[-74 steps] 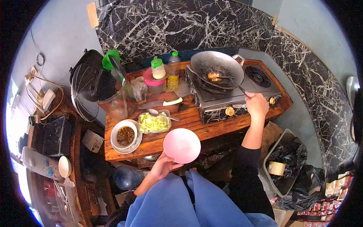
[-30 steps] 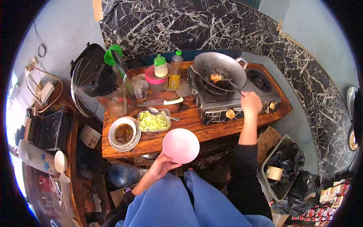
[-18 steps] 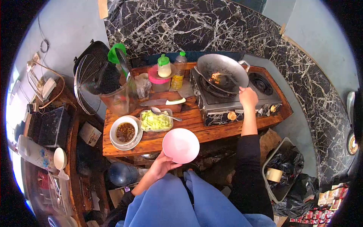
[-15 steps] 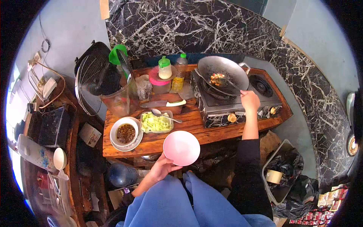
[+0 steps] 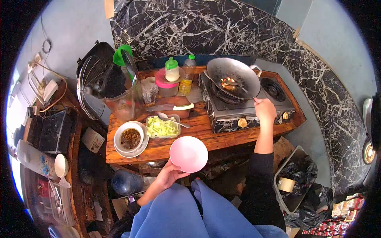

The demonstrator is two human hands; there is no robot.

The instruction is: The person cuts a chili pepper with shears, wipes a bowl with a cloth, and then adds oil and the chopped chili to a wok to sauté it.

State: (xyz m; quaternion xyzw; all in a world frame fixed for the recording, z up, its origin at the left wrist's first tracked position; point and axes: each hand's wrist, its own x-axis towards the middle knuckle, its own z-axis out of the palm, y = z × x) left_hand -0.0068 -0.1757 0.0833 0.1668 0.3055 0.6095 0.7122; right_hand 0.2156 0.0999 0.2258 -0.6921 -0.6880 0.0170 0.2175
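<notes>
My left hand point(image 5: 170, 175) grips the rim of a pink bowl point(image 5: 189, 154), which is tilted toward me in front of the counter; nothing shows inside it. My right hand point(image 5: 265, 110) is closed around the handle end of a metal spatula point(image 5: 241, 88). The spatula's blade rests in the wok point(image 5: 249, 75), among small chopped red and pale pieces point(image 5: 227, 80). That wok sits on the left burner of a two-burner stove point(image 5: 230, 115). Left of the pink bowl is a container of shredded greens point(image 5: 162, 127) with a spoon point(image 5: 174, 120) laid across it.
A white bowl of dark sauce point(image 5: 130, 139) stands on a plate at the wooden counter's point(image 5: 206, 144) left end. Behind are a knife point(image 5: 168, 107), an oil bottle point(image 5: 186, 81) and a green-topped jar point(image 5: 172, 70). Below right stands a bin point(image 5: 278, 186) with black plastic.
My right hand has shifted slightly down and right with the spatula, whose blade now lies lower in the wok beside the chopped pieces. The pink bowl stays nearly still.
</notes>
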